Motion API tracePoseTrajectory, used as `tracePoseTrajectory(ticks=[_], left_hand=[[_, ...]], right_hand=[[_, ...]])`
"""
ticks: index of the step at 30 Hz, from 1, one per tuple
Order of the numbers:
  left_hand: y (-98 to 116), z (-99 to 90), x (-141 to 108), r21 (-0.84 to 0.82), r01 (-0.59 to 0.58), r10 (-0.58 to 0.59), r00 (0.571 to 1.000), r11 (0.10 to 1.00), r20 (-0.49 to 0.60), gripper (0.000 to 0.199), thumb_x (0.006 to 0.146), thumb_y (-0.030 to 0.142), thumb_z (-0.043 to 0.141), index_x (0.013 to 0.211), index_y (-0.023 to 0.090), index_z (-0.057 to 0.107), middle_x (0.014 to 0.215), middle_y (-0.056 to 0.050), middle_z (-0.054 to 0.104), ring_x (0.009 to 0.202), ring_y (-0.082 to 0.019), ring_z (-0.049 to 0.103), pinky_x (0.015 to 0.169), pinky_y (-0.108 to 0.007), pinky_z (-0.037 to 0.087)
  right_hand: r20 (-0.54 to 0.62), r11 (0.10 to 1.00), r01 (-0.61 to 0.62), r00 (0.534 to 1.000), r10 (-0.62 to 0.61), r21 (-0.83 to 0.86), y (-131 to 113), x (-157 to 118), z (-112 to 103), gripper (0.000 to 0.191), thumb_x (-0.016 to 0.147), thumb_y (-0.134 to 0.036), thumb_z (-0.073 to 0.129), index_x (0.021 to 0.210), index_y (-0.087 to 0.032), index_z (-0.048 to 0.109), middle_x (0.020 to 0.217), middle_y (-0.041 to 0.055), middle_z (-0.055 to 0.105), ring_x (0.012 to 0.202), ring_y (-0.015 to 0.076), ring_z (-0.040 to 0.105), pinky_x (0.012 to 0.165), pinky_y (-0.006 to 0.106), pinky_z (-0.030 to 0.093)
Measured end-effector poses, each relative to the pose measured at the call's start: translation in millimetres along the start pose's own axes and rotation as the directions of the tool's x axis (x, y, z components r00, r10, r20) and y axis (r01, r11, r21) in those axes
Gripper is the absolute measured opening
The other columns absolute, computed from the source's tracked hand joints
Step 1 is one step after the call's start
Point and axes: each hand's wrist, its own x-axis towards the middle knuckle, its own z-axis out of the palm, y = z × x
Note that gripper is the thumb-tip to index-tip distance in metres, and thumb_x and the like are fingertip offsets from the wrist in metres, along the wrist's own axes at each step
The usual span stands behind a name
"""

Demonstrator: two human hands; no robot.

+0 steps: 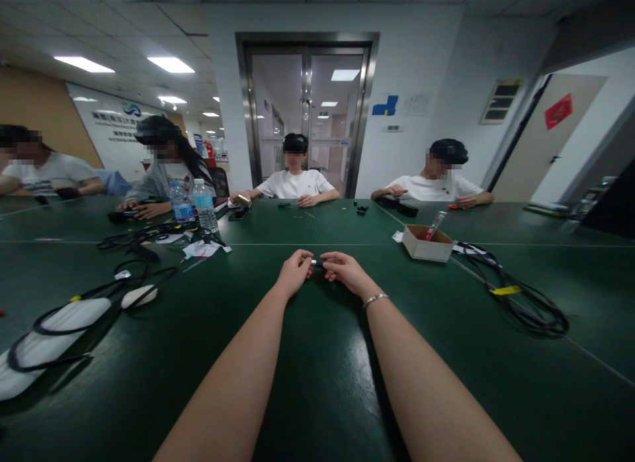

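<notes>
In the middle of the view, both my hands are raised over the green table (327, 356) and come close together. Between them is a small black-and-silver rod-shaped piece (318, 263), too small to name by kind. Its silver end is pinched by the thumb and fingers of my left hand (295, 274). My right hand (347, 273), with a silver bracelet (376, 300) at the wrist, closes on the black end. Fingertips cover most of the piece.
An open cardboard box (426, 250) with a clear tube (435, 225) stands ahead right, beside a coiled black cable (526, 303). Left lie a white power strip (54, 336) and cables, behind them water bottles (205, 207). Several people in headsets sit opposite.
</notes>
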Motion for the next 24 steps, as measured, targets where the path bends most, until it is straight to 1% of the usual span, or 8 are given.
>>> tracePoseTrajectory(ticks=[4, 8, 12, 15, 17, 20, 22, 24], left_hand=[[4, -1.0, 1, -0.089, 0.005, -0.003, 1.000, 0.996, 0.016, 0.023, 0.078, 0.036, 0.059, 0.085, 0.014, 0.060, 0.071, -0.002, 0.058, 0.061, -0.010, 0.053, 0.055, -0.021, 0.044], [4, 0.5, -1, -0.080, 0.008, -0.002, 0.997, 0.997, 0.078, 0.033, 0.070, 0.044, 0.067, 0.081, 0.014, 0.061, 0.067, 0.000, 0.060, 0.054, -0.008, 0.048, 0.052, -0.021, 0.039], [2, 6.8, -4, -0.097, 0.012, -0.004, 0.997, 0.995, 0.082, 0.033, 0.071, 0.045, 0.067, 0.080, 0.014, 0.061, 0.067, -0.001, 0.062, 0.057, -0.011, 0.053, 0.055, -0.022, 0.041], [11, 8.9, -10, -0.108, 0.033, -0.021, 0.993, 0.994, 0.115, 0.030, 0.071, 0.044, 0.067, 0.077, 0.015, 0.060, 0.069, -0.002, 0.064, 0.059, -0.013, 0.057, 0.058, -0.024, 0.044], [26, 4.2, -21, -0.066, 0.038, -0.026, 0.985, 0.997, 0.172, 0.029, 0.071, 0.044, 0.067, 0.079, 0.017, 0.061, 0.072, -0.003, 0.066, 0.061, -0.014, 0.059, 0.060, -0.024, 0.045], [60, -20.1, -55, 0.132, 0.013, -0.045, 0.970, 0.991, 0.240, 0.038, 0.063, 0.044, 0.072, 0.093, 0.020, 0.066, 0.077, -0.005, 0.068, 0.066, -0.017, 0.062, 0.064, -0.025, 0.046], [83, -51.3, -91, 0.306, -0.002, -0.069, 0.972, 0.952, 0.223, 0.054, 0.050, 0.043, 0.080, 0.099, 0.023, 0.067, 0.085, -0.007, 0.069, 0.074, -0.020, 0.064, 0.071, -0.028, 0.047], [100, -93.9, -136, 0.507, -0.013, -0.116, 0.968, 0.862, 0.222, 0.056, 0.044, 0.043, 0.082, 0.096, 0.029, 0.068, 0.101, -0.006, 0.068, 0.094, -0.025, 0.062, 0.088, -0.034, 0.044]], right_hand=[[-0.019, 0.973, 0.036, 0.999, -0.041, -0.228, 9, 6, 4, 0.026, 0.066, -0.007, 0.073, 0.083, -0.015, 0.055, 0.065, -0.0033, 0.060, 0.039, 0.0062, 0.052, 0.032, 0.012, 0.040], [-0.066, 0.907, 0.078, 0.991, -0.115, -0.414, 12, 4, 13, 0.030, 0.061, -0.008, 0.075, 0.077, -0.016, 0.052, 0.067, -0.0049, 0.060, 0.036, 0.0040, 0.048, 0.029, 0.010, 0.034], [-0.019, 0.964, 0.102, 0.994, -0.110, -0.246, 7, -3, 25, 0.035, 0.068, -0.010, 0.070, 0.098, -0.017, 0.054, 0.078, -0.0012, 0.064, 0.041, 0.0056, 0.054, 0.035, 0.013, 0.043], [-0.006, 0.981, 0.063, 0.998, -0.065, -0.183, 3, -8, 33, 0.027, 0.070, -0.014, 0.069, 0.091, -0.015, 0.053, 0.062, -0.0030, 0.060, 0.042, 0.0075, 0.054, 0.037, 0.014, 0.043], [-0.002, 0.981, 0.037, 0.999, -0.038, -0.188, 0, -15, 34, 0.029, 0.068, -0.019, 0.073, 0.087, -0.015, 0.050, 0.056, -0.0046, 0.057, 0.039, 0.0078, 0.052, 0.035, 0.014, 0.040], [0.058, 0.986, 0.002, 0.998, 0.008, -0.166, -8, -42, 21, 0.045, 0.062, -0.030, 0.080, 0.088, -0.018, 0.045, 0.059, -0.0050, 0.058, 0.041, 0.0096, 0.053, 0.037, 0.016, 0.041], [0.075, 0.987, -0.027, 0.996, 0.039, -0.157, -17, -72, 4, 0.051, 0.060, -0.037, 0.081, 0.088, -0.019, 0.043, 0.071, -0.0010, 0.063, 0.045, 0.0096, 0.054, 0.039, 0.017, 0.042], [0.032, 0.981, -0.052, 0.998, 0.059, -0.188, -29, -110, -19, 0.049, 0.062, -0.043, 0.079, 0.085, -0.019, 0.043, 0.084, 0.0045, 0.065, 0.048, 0.0083, 0.054, 0.040, 0.017, 0.041]])
